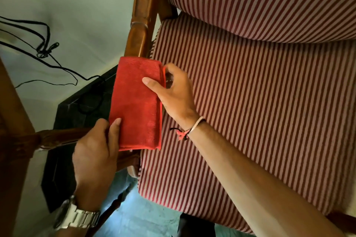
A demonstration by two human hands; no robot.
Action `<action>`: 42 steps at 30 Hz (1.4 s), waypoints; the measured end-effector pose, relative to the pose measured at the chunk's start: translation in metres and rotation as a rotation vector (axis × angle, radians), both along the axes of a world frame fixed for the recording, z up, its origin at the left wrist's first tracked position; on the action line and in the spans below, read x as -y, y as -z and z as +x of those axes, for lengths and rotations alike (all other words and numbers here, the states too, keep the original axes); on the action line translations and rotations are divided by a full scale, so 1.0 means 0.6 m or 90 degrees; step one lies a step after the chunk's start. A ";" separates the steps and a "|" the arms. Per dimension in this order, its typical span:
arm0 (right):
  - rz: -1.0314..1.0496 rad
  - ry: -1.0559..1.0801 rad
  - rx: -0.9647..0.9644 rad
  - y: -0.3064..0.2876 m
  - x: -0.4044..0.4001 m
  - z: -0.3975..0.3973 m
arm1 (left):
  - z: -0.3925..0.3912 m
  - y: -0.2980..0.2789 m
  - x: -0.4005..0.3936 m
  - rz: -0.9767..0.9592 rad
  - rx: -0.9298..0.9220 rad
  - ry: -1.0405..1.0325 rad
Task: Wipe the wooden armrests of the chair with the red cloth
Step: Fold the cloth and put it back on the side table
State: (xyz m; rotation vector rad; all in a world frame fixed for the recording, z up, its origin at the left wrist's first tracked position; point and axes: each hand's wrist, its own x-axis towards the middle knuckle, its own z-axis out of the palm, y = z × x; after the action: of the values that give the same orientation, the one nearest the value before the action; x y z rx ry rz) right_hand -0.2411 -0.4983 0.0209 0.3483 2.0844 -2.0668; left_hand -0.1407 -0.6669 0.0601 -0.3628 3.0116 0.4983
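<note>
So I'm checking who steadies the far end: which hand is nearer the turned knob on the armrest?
The right hand. It grips the red cloth at its far edge, just below the turned knob. The left hand holds the cloth's near corner, farther back along the armrest.

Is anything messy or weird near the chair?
Yes: black cords lie in a loose tangle across the surface left of the chair's armrest. The red cloth looks neatly folded over the armrest, held by both hands.
</note>
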 end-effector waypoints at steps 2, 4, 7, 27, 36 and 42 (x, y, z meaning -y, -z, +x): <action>0.013 0.025 -0.009 -0.003 -0.042 0.007 | 0.005 -0.005 -0.046 0.034 -0.006 0.001; 0.022 0.055 -0.018 -0.003 -0.093 0.018 | 0.009 -0.007 -0.096 0.055 -0.017 0.015; 0.031 0.100 -0.031 -0.010 -0.183 0.037 | 0.016 -0.011 -0.177 0.077 -0.040 0.051; 0.181 0.235 -0.074 -0.134 -0.883 0.289 | 0.229 -0.064 -0.858 0.320 -0.030 0.165; 0.229 0.189 0.005 -0.079 -1.071 0.342 | 0.281 0.005 -1.037 0.363 0.090 0.162; 0.205 0.100 0.186 0.054 -1.111 0.321 | 0.271 0.116 -1.071 0.266 0.235 0.162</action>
State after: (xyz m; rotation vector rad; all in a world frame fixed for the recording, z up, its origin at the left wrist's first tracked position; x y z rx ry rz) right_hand -0.0486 0.1685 -0.0116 0.8307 2.2564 -1.6258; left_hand 0.0219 -0.0243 -0.0095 -0.0336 2.4688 0.8960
